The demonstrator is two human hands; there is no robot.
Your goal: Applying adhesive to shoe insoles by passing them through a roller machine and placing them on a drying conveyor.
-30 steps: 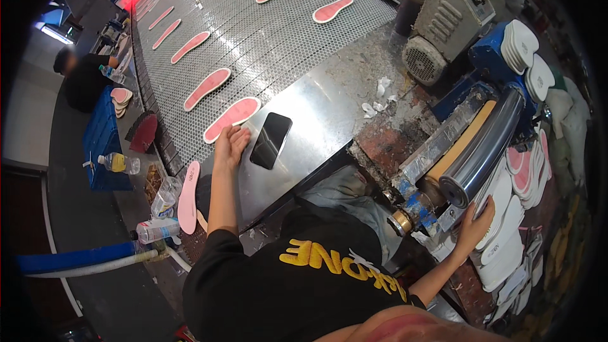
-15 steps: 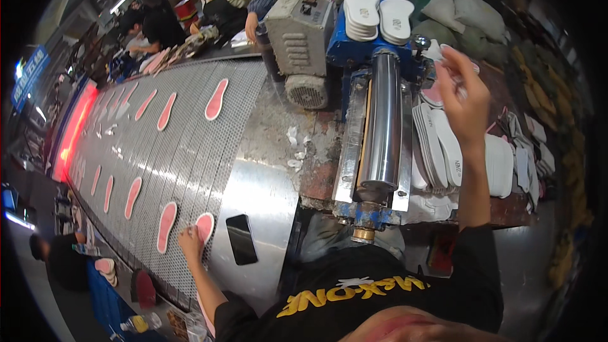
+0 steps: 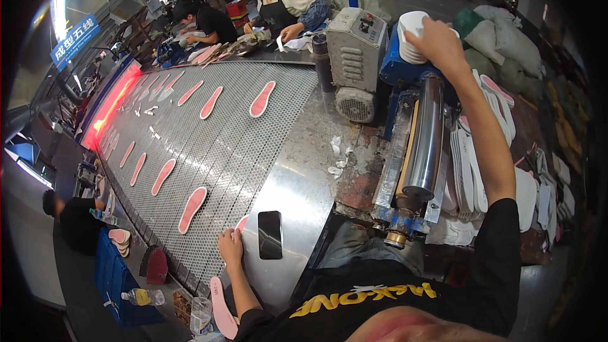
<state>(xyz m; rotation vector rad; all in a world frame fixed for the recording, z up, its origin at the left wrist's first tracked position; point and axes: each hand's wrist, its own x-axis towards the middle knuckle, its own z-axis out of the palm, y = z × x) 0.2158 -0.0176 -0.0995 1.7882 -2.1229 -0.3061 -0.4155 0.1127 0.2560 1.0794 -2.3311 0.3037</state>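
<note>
My right hand (image 3: 440,44) reaches over the blue roller machine (image 3: 394,71), thumb and fingers closed on a white insole at the stack (image 3: 413,28) on top. Behind that hand a second white stack is mostly hidden. At the near end of the mesh conveyor belt (image 3: 209,215), the bent fingers of my left hand (image 3: 229,248) close on a pink insole (image 3: 241,221), of which only the tip shows. Another pink insole (image 3: 192,210) with a white rim lies just beyond it on the belt. Beside my left forearm lies a further pink insole (image 3: 221,310).
A black phone (image 3: 270,235) rests on the metal plate (image 3: 297,193). The steel roller (image 3: 424,139) stands before me, a grey motor housing (image 3: 356,50) left of it. Piled white insoles (image 3: 467,171) lie at right. A co-worker (image 3: 282,3) sits across the belt, near a red-lit opening (image 3: 117,104).
My right hand has moved from above the right-hand insole piles to the stack on the machine. My left hand now covers more of the pink insole. The whole view has shifted.
</note>
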